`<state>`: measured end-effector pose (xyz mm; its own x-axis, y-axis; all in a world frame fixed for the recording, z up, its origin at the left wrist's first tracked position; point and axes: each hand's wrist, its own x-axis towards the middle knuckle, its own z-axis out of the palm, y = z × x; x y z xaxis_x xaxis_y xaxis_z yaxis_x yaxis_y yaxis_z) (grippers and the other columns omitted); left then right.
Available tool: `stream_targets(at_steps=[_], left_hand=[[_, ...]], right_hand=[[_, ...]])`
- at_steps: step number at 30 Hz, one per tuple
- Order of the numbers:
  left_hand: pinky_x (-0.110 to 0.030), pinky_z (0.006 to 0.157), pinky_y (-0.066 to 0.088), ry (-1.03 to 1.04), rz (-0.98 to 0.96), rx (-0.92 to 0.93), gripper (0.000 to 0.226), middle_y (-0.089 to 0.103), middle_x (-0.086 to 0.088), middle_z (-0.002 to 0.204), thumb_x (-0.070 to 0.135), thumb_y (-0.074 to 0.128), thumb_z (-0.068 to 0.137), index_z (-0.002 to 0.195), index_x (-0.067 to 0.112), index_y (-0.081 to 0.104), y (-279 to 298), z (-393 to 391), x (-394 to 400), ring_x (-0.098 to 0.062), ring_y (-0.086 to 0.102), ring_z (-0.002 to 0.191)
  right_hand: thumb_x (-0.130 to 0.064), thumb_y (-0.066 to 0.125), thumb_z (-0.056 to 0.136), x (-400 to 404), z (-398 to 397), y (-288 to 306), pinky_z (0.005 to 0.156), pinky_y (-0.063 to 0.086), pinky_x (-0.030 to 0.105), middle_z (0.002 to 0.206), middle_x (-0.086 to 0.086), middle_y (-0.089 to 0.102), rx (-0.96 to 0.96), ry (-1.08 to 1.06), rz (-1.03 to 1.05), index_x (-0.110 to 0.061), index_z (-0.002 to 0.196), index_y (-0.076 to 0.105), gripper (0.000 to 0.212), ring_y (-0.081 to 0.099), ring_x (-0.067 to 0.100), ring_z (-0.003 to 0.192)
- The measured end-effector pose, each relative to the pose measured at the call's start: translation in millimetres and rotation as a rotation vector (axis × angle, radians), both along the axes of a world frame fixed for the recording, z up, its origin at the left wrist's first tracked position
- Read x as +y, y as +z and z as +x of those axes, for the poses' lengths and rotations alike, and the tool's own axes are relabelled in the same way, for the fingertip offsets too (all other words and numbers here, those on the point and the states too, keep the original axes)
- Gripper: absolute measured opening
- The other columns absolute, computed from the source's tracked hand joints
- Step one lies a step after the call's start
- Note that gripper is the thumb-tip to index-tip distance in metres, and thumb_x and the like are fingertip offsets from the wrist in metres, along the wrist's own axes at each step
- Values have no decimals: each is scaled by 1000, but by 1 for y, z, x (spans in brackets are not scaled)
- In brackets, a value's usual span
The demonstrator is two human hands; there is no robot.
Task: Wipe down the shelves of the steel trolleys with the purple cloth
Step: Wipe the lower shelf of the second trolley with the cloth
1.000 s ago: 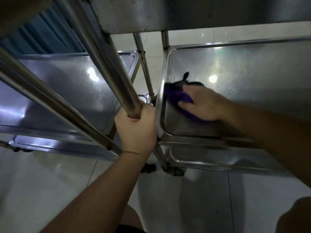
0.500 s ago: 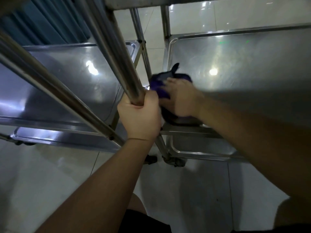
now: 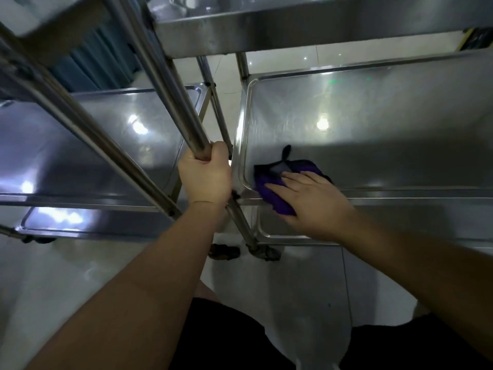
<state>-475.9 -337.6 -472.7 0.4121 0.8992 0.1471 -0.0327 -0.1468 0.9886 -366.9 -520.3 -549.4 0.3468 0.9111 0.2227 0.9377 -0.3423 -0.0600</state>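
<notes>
A pale, glossy tiled floor [image 3: 306, 276] is seen throughout, with grout lines visible at 5 o'clock. Blue-green curtain folds [image 3: 90, 62] hang at 10 o'clock. Round ceiling-light reflections are noted on the floor at 12 o'clock. Lighting is dim overall.

No legible text, label, brand, number or sign was visible on any surface in the head view. The steel trolley shelves [image 3: 373, 134] carried only light reflections and faint green glints, and the purple cloth [image 3: 272, 193] bore no readable marking. A dark object at the upper right edge [image 3: 477, 38] was too blurred to read.
</notes>
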Motion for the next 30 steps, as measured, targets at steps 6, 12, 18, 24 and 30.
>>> stream_targets(at_steps=[6, 12, 18, 24, 30], left_hand=[[-26, 49, 47, 26, 61, 118, 18, 67, -15, 68, 27, 61, 86, 71, 19, 55, 1, -7, -3, -12, 60, 54], [-32, 66, 55, -14, 269, 341, 29, 65, 6, 83, 46, 73, 87, 96, 37, 47, -2, -24, 3, -7, 68, 73], [-42, 91, 52, 56, 442, 241, 42, 42, -2, 116, 26, 70, 85, 120, 24, 46, -57, -57, -64, -17, 51, 98], [-23, 120, 29, -374, 687, 410, 55, 41, 7, 148, 35, 52, 99, 151, 19, 44, -75, -14, -114, -8, 43, 140], [-35, 130, 14, -418, 750, 653, 66, 26, -7, 173, 42, 41, 108, 166, 12, 28, -81, 32, -129, -20, 17, 161]], right_hand=[[-48, 71, 89, -42, 19, -5, 112, 39, 43, 136, 4, 66, -24, -67, 71, -23, 144, 57, 61, 55, 26, 132], [-50, 69, 90, -41, 17, -6, 115, 39, 46, 137, 3, 65, -4, -77, 28, -24, 144, 56, 62, 54, 26, 135], [-48, 71, 89, -44, 14, 0, 118, 34, 46, 141, 4, 63, 35, -94, 10, -24, 144, 59, 60, 52, 27, 138], [-52, 59, 92, -63, 24, 0, 124, 22, 45, 151, 3, 54, 37, -100, -32, -25, 151, 49, 66, 41, 24, 147], [-61, 54, 94, -157, 71, -6, 124, 21, 45, 149, 6, 57, -8, -206, -51, -27, 152, 48, 68, 42, 26, 145]])
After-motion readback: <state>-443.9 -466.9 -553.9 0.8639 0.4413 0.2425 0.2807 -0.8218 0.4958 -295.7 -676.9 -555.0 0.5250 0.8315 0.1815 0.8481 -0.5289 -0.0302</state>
